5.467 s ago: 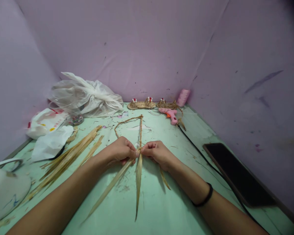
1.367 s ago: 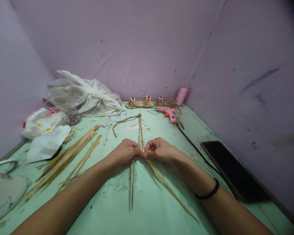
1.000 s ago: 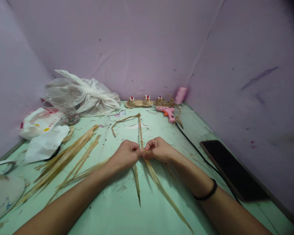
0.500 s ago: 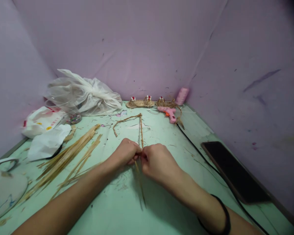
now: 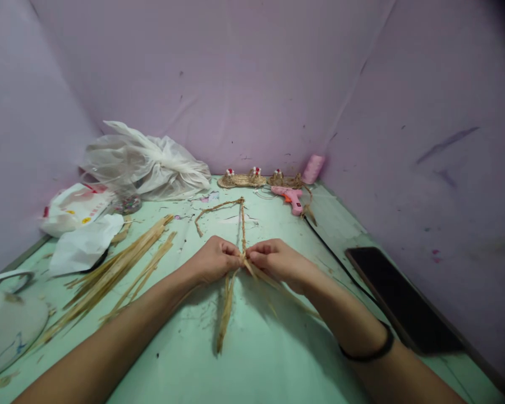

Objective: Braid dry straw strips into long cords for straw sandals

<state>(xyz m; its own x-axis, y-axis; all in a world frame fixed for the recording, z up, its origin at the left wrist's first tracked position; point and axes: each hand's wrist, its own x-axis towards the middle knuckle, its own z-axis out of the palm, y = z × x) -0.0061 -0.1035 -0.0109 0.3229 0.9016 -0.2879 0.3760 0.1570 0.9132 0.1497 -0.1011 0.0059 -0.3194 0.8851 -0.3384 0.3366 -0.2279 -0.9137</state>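
A thin braided cord (image 5: 243, 224) of tan dried fibre runs down the middle of the green table to my fingertips. My left hand (image 5: 219, 259) pinches the cord's lower end from the left. From the right, my right hand (image 5: 278, 261) pinches the fibre at the same spot, the two hands nearly touching. Loose strands (image 5: 224, 317) hang below my left fingers, and others spread to the lower right beneath my right hand. At the top the cord bends at a small knot, and a second length curves off to the left.
Dried strips (image 5: 122, 264) lie left, near a white plastic bag (image 5: 151, 163) and a white round object (image 5: 12, 331). Woven pieces with beads (image 5: 242, 179), a pink glue gun (image 5: 292, 199) and a thread spool (image 5: 313, 168) stand at the back. A black phone (image 5: 399, 297) lies right, beside a cable.
My right hand has turned, its fingers now pointing left. The loose strands, bunched and blurred before, are now spread apart, some to the right under my right hand.
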